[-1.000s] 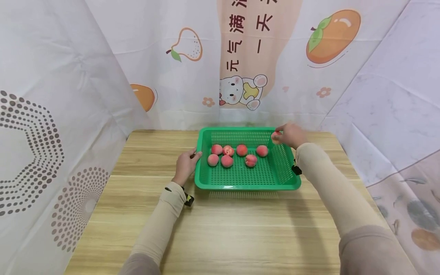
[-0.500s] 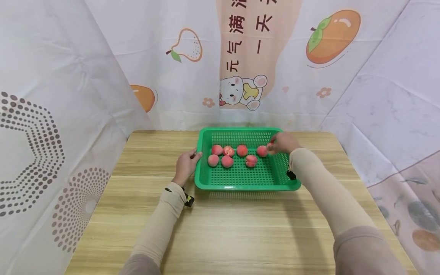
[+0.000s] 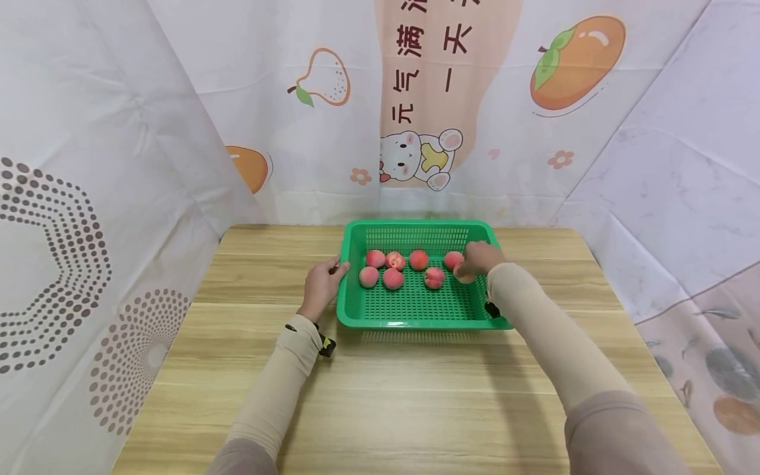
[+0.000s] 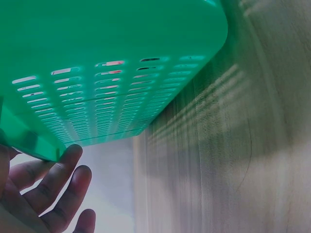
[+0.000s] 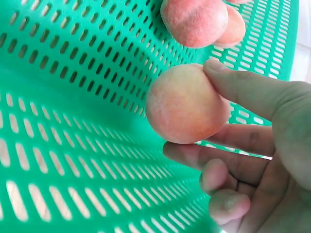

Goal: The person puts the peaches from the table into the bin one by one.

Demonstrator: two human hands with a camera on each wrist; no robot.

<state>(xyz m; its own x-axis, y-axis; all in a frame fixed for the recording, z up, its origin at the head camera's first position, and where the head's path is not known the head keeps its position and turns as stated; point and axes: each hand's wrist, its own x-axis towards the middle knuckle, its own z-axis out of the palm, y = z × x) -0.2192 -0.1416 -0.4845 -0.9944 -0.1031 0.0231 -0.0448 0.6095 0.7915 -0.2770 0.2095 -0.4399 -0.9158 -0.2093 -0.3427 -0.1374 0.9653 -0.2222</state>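
A green plastic basket (image 3: 424, 324) with slotted walls stands on the wooden table, several red-pink peaches (image 3: 393, 278) on its floor. My left hand (image 3: 320, 287) holds the basket's left rim, thumb on top; in the left wrist view its fingers (image 4: 68, 199) lie under the lip. Inside the basket's right end, my right hand (image 3: 483, 257) pinches a paler peach (image 5: 184, 104) between thumb and fingers. The right wrist view shows that peach close to the slotted wall, the ring and little fingers curled away from it. Another peach (image 5: 197, 22) lies just beyond.
The wooden table (image 3: 415, 409) reaches past the basket on both sides and toward me. A printed curtain (image 3: 332, 145) hangs right behind the basket. More patterned cloth (image 3: 136, 198) closes off the left side, and pale cloth (image 3: 689, 165) the right.
My right hand has carried its peach from over the basket's far right corner leftward, down and nearer, beside the other peaches. The left hand has stayed on the rim.
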